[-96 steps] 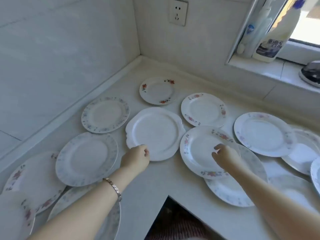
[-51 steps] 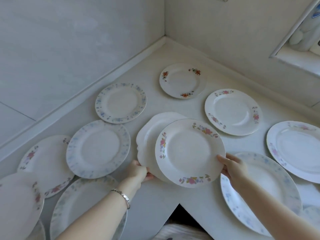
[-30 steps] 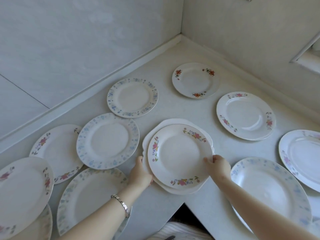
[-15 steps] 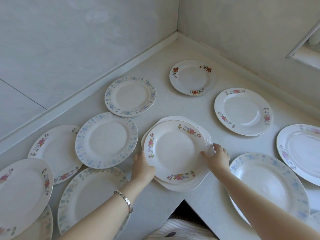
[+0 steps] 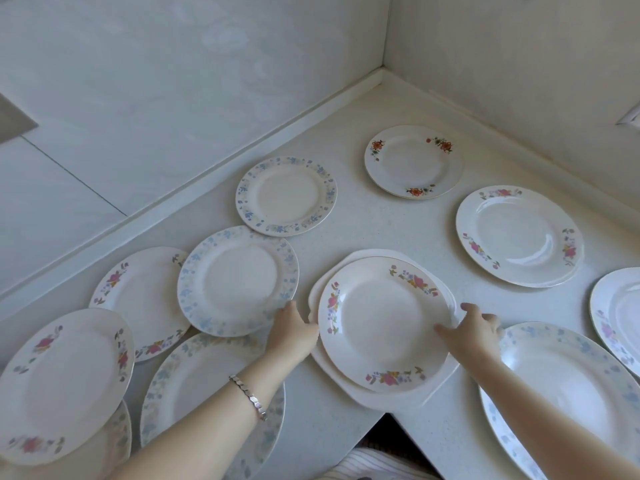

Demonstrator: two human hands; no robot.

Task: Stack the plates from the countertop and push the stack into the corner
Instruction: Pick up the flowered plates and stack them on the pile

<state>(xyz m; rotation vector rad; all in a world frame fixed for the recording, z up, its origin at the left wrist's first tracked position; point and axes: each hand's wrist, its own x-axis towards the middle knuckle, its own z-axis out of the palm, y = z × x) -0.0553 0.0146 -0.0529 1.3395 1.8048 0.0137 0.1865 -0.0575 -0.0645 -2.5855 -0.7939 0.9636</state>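
A pink-flowered plate [image 5: 381, 323] lies on a plain white scalloped plate [image 5: 398, 398] near the counter's front edge. My left hand [image 5: 292, 332] is just left of this pair, thumb on the near rim of a blue-rimmed plate [image 5: 239, 280], fingers hidden under it. My right hand [image 5: 474, 327] rests with spread fingers at the right rim of the pair, holding nothing. Several more plates lie singly: a blue-rimmed one [image 5: 285, 195], a small orange-flowered one [image 5: 414, 161] nearest the corner, a pink-flowered one [image 5: 519, 235] and a large blue-rimmed one [image 5: 561, 386] under my right forearm.
The white countertop [image 5: 363, 223] runs into a wall corner [image 5: 382, 77] at the back. More plates overlap at the left [image 5: 62, 379] [image 5: 138, 299] [image 5: 194, 393] and one sits at the right edge [image 5: 620, 306]. The counter has an inner cut-out edge [image 5: 388, 415] in front.
The pink-flowered plate was set onto the scalloped plate. My left hand has shifted from the pair's left rim to the blue-rimmed plate. My right hand has let go and opened.
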